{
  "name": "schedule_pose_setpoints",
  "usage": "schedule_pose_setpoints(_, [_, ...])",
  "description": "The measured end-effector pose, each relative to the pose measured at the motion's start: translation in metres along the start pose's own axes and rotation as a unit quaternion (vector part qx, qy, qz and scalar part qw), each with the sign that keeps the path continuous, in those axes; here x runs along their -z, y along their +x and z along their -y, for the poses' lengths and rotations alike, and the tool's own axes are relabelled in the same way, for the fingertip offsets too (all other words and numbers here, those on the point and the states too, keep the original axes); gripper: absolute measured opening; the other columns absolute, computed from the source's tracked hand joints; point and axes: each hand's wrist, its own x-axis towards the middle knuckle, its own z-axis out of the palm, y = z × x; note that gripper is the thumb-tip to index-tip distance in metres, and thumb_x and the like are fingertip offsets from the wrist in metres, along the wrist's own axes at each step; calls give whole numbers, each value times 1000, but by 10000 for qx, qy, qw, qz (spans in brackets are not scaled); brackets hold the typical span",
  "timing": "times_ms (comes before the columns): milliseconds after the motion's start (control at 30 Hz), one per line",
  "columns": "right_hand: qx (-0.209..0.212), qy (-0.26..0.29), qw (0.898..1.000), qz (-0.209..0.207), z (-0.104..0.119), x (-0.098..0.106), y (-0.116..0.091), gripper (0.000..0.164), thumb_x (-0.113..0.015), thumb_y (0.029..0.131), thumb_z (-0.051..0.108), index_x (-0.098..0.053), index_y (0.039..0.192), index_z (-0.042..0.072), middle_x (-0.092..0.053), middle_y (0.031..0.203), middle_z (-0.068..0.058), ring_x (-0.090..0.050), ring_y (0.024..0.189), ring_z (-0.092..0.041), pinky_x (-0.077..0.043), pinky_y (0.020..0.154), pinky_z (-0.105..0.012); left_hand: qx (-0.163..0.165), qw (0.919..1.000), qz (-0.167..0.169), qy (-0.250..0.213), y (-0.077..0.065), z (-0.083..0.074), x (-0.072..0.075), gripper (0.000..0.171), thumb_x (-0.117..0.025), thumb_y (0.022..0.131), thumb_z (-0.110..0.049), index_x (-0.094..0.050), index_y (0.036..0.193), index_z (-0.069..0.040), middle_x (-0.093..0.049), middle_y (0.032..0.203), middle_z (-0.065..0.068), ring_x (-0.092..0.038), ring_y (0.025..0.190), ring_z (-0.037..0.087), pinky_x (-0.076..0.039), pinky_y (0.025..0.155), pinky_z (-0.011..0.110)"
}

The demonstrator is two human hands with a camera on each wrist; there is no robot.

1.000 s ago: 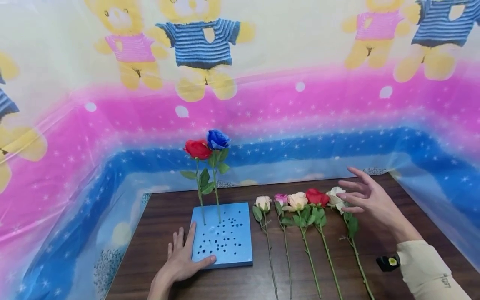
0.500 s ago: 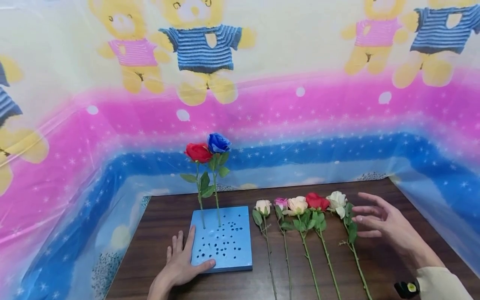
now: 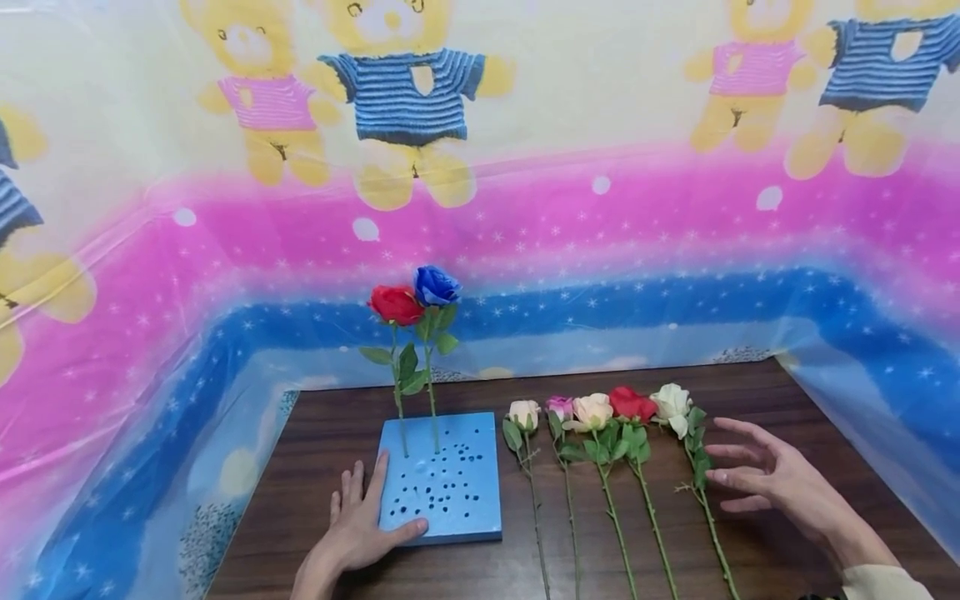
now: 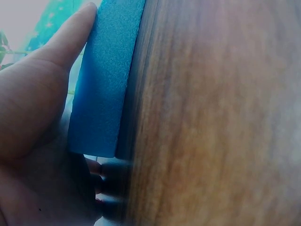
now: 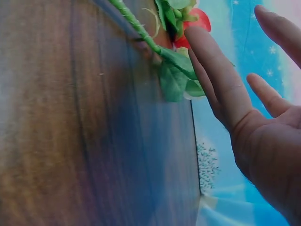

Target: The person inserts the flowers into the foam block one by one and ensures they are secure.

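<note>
My left hand (image 3: 352, 529) rests at the near left corner of a blue foam block (image 3: 480, 483) dotted with holes. Its thumb lies along the block's near edge and its fingers stretch past the left side; the left wrist view also shows the thumb against the foam (image 4: 108, 80). In the block stand a red rose (image 3: 396, 305) and a blue rose (image 3: 437, 285), both upright. My right hand (image 3: 787, 483), fingers spread and holding nothing, hovers just right of a white rose (image 3: 672, 407) lying on the table. Green leaves (image 5: 174, 80) appear beyond its fingers in the right wrist view.
Left of the white rose lie a red rose (image 3: 632, 405), a peach rose (image 3: 594, 412), a pink rose (image 3: 559, 407) and a cream rose (image 3: 524, 415), stems toward me. The dark wooden table (image 3: 300, 450) meets a bear-printed cloth (image 3: 540, 208) behind.
My right hand has come down and toward me from above the white rose to beside its leaves. The left hand and the block have stayed in place.
</note>
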Motion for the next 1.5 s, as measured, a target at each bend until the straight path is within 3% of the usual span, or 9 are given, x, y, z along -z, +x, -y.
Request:
schedule_pose_setpoints(200, [-502, -55, 9987, -65, -8, -4, -5, 81, -69, 111, 8, -22, 177, 13, -46, 163, -37, -76, 123, -40, -64, 90, -67, -3, 10000, 33, 22, -1, 0, 1, 133, -81, 93, -69, 4, 181, -15, 14, 178, 40, 20, 163, 62, 9, 126, 82])
schedule_pose_setpoints(300, [-749, -57, 9971, -68, -13, -6, -5, 84, -71, 110, 10, -19, 178, 11, -42, 164, -41, -76, 121, -42, -65, 90, -67, -25, 10000, 28, 34, -1, -1, 2, 133, -81, 94, -69, 4, 181, -15, 15, 178, 40, 20, 163, 62, 9, 126, 82])
schedule_pose_setpoints(433, [-956, -61, 9954, -99, -18, -8, -5, 86, -72, 110, 12, -18, 177, 6, -44, 162, -41, -75, 121, -42, -65, 89, -66, -9, 10000, 33, 60, -1, -1, 1, 133, -81, 94, -69, 4, 181, -16, 15, 178, 40, 20, 163, 62, 9, 126, 82])
schedule_pose_setpoints(667, [-1237, -165, 9917, -296, -25, -12, -9, 81, -80, 105, 13, -31, 166, -5, -58, 149, -35, -77, 114, -39, -67, 87, -64, 37, 10000, 56, 66, -1, -1, -1, 134, -82, 93, -69, 4, 181, -16, 14, 178, 40, 19, 163, 62, 8, 126, 82])
schedule_pose_setpoints(867, [-1619, -351, 9844, -588, -25, -16, -5, 86, -87, 101, 19, -36, 165, -6, -65, 142, -29, -79, 110, -37, -68, 85, -61, 39, 9999, 48, 84, 0, 0, 0, 133, -82, 93, -69, 4, 181, -16, 14, 178, 40, 19, 163, 63, 9, 126, 82])
schedule_pose_setpoints(1333, [-1286, -859, 9875, -289, -31, -21, -1, 110, -92, 95, 13, -18, 176, 7, -56, 134, -27, -77, 103, -34, -68, 72, -59, 122, 9998, 61, 151, 4, 0, -1, 134, -81, 93, -70, 4, 181, -15, 15, 177, 41, 20, 162, 63, 10, 126, 83])
schedule_pose_setpoints(1500, [-1232, -921, 9870, -465, -30, -26, -2, 105, -94, 91, 8, -23, 168, 5, -56, 128, -26, -75, 100, -34, -68, 68, -59, 125, 9998, 57, 175, 6, 0, -1, 135, -82, 93, -70, 4, 180, -14, 14, 177, 42, 19, 162, 65, 9, 125, 84])
